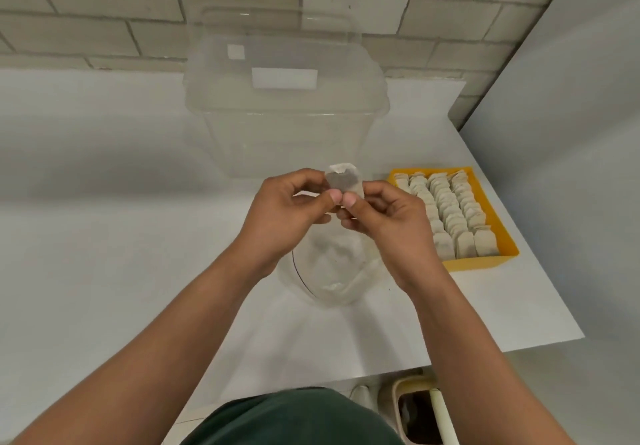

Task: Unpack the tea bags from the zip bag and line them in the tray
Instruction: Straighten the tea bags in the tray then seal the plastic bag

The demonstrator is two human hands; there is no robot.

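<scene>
Table: white top running from the left edge to a corner on the right, against a wall of pale tiles.
Left hand: raised above the table, thumb and curled fingers pinching the left side of 1 tea bag.
Box: large clear plastic box with a lid, standing behind both hands near the wall; the raised tea bag overlaps its lower front.
Tea bag: held upright between the 2 hands, dark filling showing through the paper, pale top edge pointing up.
Zip bag: clear, lying on the table straight below the hands and between the forearms, which cover its sides; how much is still inside is unclear.
Right hand: thumb and bent fingers gripping the right side of the same tea bag, thumb tip just beside the left thumb.
Tray: yellow, on the table right of the hands, near the table's right edge.
Packed tea bags: standing on edge in close rows that fill the tray.
Bin: on the floor below the table's front edge, dark inside.
</scene>
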